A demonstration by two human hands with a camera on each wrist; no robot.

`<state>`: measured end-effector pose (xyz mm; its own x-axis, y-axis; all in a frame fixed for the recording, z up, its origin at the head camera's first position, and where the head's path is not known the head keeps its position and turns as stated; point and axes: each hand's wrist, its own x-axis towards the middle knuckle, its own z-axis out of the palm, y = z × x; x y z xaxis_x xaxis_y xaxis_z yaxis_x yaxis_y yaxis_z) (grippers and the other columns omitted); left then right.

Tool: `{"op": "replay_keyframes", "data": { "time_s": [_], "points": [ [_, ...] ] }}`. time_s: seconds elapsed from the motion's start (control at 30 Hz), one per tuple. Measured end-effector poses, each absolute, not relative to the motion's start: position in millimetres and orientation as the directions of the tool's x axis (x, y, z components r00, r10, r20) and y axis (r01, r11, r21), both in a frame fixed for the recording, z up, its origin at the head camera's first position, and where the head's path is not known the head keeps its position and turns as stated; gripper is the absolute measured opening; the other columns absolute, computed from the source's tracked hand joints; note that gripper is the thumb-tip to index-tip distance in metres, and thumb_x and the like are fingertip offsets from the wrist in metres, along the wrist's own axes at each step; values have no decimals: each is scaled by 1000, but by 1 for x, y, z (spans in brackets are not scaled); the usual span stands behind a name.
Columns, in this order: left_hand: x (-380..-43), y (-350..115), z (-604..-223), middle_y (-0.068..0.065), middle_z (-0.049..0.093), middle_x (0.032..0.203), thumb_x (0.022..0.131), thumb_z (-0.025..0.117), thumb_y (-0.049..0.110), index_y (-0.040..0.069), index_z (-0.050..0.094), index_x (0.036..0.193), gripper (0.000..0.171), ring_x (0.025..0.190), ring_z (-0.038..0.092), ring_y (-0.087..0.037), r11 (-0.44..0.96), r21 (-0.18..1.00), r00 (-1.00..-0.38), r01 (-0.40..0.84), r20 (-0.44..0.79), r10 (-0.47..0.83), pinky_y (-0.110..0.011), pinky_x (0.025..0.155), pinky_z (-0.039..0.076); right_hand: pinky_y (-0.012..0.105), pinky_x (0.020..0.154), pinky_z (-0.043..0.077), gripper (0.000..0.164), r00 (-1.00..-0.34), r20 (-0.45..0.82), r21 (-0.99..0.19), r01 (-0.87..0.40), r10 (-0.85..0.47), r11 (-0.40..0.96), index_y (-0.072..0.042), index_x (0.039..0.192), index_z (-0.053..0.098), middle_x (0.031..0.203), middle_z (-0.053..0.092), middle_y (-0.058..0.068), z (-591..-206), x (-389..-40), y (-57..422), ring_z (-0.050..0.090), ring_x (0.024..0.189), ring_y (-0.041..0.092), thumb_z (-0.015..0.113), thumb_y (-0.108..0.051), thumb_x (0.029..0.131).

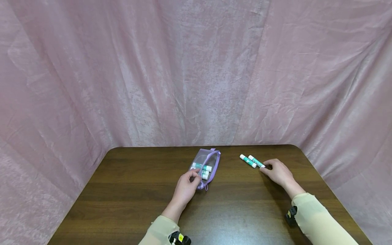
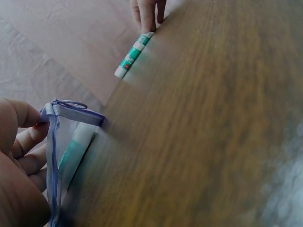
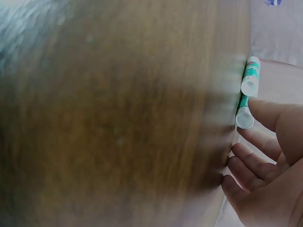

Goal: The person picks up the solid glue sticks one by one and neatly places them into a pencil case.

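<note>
Centre-low: left hand (image 1: 183, 189) pinches pouch (image 1: 216, 166) | centre-right: right hand (image 1: 279, 173) pinches green-white stick (image 1: 256, 161) | step: apparently grasping | next needs: steady lift

Head view: looking forward and down from way back. Wrist views: super close, low across the table (image 1: 131, 194), sharing the right hand (image 1: 278, 173).

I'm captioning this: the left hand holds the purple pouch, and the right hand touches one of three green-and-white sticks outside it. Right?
Not three: the head view shows two sticks outside the purple pouch, which the left hand does hold; the right hand touches one.
</note>
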<state>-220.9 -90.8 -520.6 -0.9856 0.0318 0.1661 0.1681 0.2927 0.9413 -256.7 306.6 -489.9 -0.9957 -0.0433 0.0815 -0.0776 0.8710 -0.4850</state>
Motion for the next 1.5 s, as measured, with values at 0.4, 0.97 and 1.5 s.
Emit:
{"op": "replay_keyframes", "data": {
  "time_s": [0.4, 0.97, 1.5],
  "points": [
    [-221, -91, -521, -11, 74, 141, 102, 70, 12, 10, 70, 86, 16, 145, 58, -39, 293, 942, -986, 165, 162, 34, -55, 123, 40, 71, 102, 47, 36, -996, 87, -485, -62, -23, 872, 1, 125, 76, 140, 64, 32, -492, -256, 307, 57, 131, 55, 76, -29, 105],
    [-220, -91, -520, -11, 75, 140, 99, 70, 13, 11, 70, 85, 15, 144, 59, -38, 301, 938, -985, 171, 171, 29, -54, 123, 40, 70, 99, 49, 33, -996, 85, -480, -32, 10, 877, -1, 119, 77, 138, 64, 31, -494, -258, 306, 58, 129, 53, 75, -30, 103],
    [-220, -90, -519, -12, 75, 139, 99, 70, 12, 11, 69, 84, 15, 142, 61, -38, 308, 935, -984, 176, 177, 28, -54, 122, 41, 68, 97, 50, 30, -995, 99, -469, -32, 17, 883, -2, 114, 78, 134, 66, 30, -493, -258, 304, 60, 126, 52, 77, -29, 103]
  ]
}}
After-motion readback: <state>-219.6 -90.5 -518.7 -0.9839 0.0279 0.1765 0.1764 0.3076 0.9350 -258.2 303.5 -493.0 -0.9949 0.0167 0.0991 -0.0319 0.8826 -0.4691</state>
